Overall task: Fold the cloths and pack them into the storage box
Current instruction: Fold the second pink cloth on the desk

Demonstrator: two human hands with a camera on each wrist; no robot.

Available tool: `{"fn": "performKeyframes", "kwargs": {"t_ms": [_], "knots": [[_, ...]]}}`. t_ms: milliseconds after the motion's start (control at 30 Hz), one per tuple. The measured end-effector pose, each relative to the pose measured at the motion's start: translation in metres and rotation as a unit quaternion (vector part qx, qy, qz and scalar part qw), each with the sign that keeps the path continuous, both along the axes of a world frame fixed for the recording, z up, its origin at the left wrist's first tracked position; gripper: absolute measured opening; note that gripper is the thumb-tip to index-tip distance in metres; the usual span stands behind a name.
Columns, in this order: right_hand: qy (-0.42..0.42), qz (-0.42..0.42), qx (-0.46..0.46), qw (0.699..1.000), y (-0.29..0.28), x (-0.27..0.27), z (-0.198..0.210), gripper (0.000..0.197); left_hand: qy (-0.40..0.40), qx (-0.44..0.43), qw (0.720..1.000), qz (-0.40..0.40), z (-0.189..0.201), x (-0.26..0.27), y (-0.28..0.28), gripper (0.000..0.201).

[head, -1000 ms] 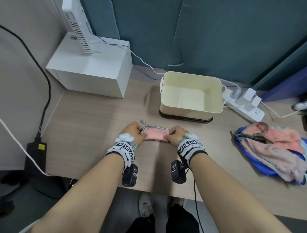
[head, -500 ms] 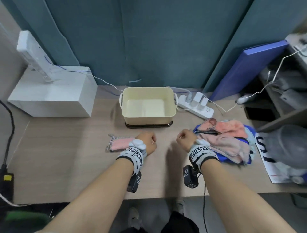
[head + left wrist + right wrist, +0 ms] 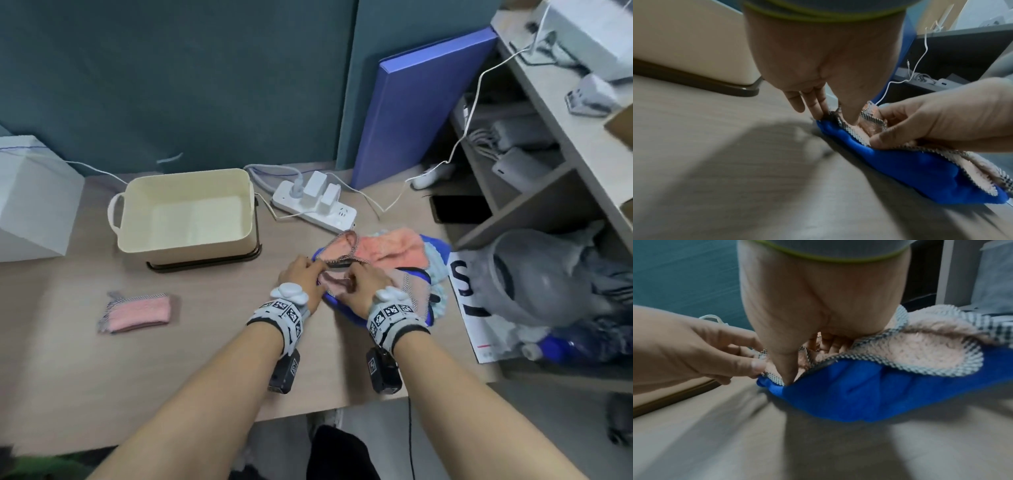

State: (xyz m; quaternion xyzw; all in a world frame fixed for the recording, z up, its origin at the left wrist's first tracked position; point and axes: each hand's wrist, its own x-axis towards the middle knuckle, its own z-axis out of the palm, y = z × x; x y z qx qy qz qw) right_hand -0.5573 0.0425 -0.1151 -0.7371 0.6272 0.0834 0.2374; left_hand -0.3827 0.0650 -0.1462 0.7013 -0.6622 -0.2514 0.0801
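Both hands (image 3: 337, 281) pinch pink cloth (image 3: 931, 353) edge atop pile | folded cloth (image 3: 138, 312) well left

I'm at an office-style desk (image 3: 102, 370), teal partition panels (image 3: 171, 75) behind it, a white power strip (image 3: 318, 209) loaded with chargers, a blue folder (image 3: 421, 116) leaning up, and side shelving (image 3: 561, 137) stuffed with cables and adapters.
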Motion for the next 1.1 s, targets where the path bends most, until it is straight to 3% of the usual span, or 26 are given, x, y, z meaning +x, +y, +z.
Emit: {"fn": "performKeyframes", "kwargs": {"t_ms": [200,333,567,833,967,1100], "knots": [[-0.049,0.000,0.021,0.999,-0.013,-0.006,-0.001,0.003,-0.024,-0.025,0.999,0.034,-0.001,-0.008,-0.003,0.015],[-0.055,-0.023,0.062,0.996,-0.018,-0.005,0.013,0.021,-0.024,-0.048,0.998,0.028,0.016,0.002,-0.002,0.013],[-0.073,-0.048,0.018,0.996,-0.009,0.009,0.055,0.018,0.052,-0.083,0.994,0.048,0.060,0.049,0.018,0.027],[-0.134,-0.016,-0.098,0.986,0.006,0.055,0.121,0.017,0.117,-0.131,0.979,0.104,0.140,0.143,0.064,0.022],[-0.126,0.020,-0.114,0.985,0.013,0.080,0.154,0.014,0.107,-0.140,0.980,0.089,0.171,0.180,0.080,0.022],[-0.146,0.000,-0.115,0.983,0.012,0.087,0.168,0.010,0.124,-0.169,0.972,0.108,0.186,0.201,0.087,0.023]]}}
